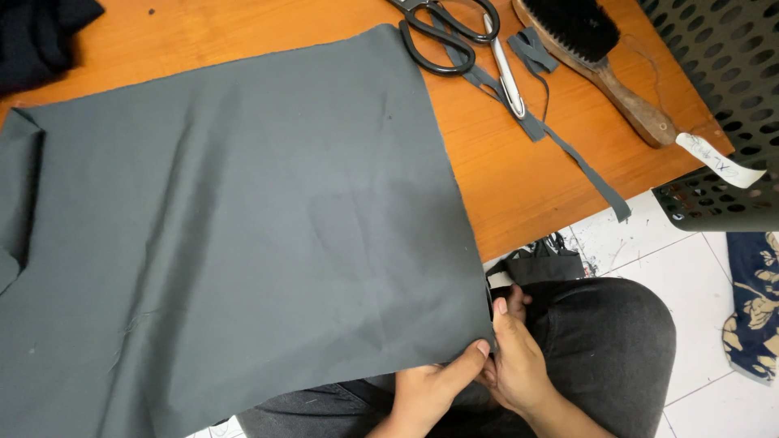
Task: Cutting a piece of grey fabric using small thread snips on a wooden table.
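Observation:
A large sheet of dark grey cloth (235, 227) lies spread over the orange wooden table (519, 174) and hangs over its near edge. My left hand (434, 385) pinches the cloth's near right corner, thumb on top. My right hand (513, 357) sits just beside it at the same corner, fingers curled against the cloth's edge, above my lap in dark trousers.
Black-handled scissors (450, 32), a silver clip tool (508, 73), grey cloth strips (568, 150) and a wooden brush with black bristles (600, 61) lie at the table's far right. A dark perforated basket (722, 122) stands right. Black cloth (40, 32) sits top left. White tiled floor lies below.

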